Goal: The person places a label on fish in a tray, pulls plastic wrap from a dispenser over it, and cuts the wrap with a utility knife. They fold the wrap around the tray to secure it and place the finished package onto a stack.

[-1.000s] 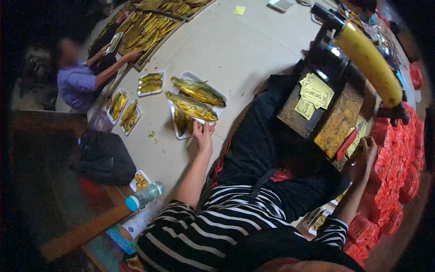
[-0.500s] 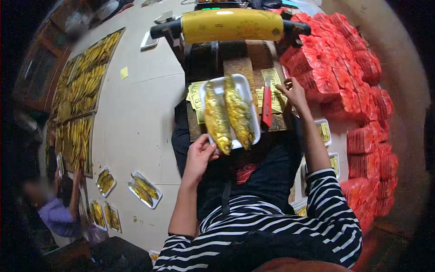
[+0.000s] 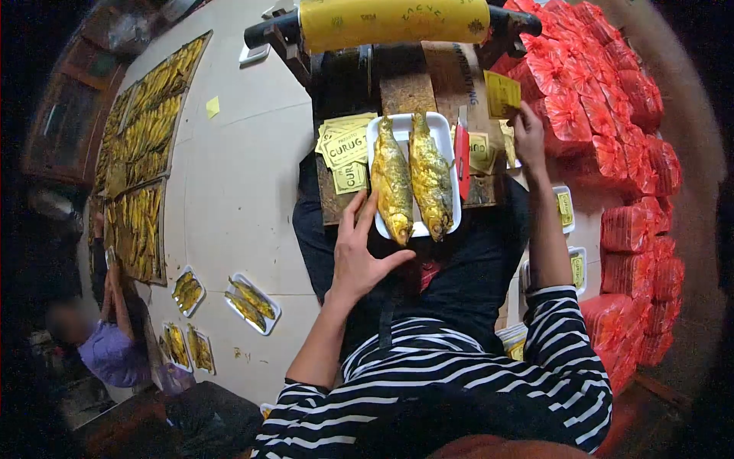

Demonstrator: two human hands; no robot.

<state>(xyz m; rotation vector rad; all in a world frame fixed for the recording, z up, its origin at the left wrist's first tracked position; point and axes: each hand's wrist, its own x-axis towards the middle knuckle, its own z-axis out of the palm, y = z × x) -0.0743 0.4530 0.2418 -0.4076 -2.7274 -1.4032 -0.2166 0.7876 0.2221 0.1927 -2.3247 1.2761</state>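
Observation:
Two golden-brown whole fish [image 3: 430,176] lie side by side on a white foam tray [image 3: 373,145], which rests on a wooden work board [image 3: 407,96]. My left hand [image 3: 358,258] is at the tray's lower left corner, thumb and fingers spread apart. Raised at the right, my right hand [image 3: 528,138] pinches a yellow printed label [image 3: 502,95] by its lower edge. Other yellow labels [image 3: 345,145] are piled left of the tray. A red box cutter [image 3: 462,161] lies along the tray's right side, beside more labels [image 3: 481,153].
A yellow film roll [image 3: 394,21] spans the board's far end. Red-wrapped packs [image 3: 634,164] are stacked at the right. Long trays of fish [image 3: 141,153] and small filled trays [image 3: 254,304] occupy the left floor, near a person in purple [image 3: 115,356].
My right hand has picked up a label from the board and lifted it. The fish tray now sits on the board, and my left hand has let go of its edge, fingers spreading.

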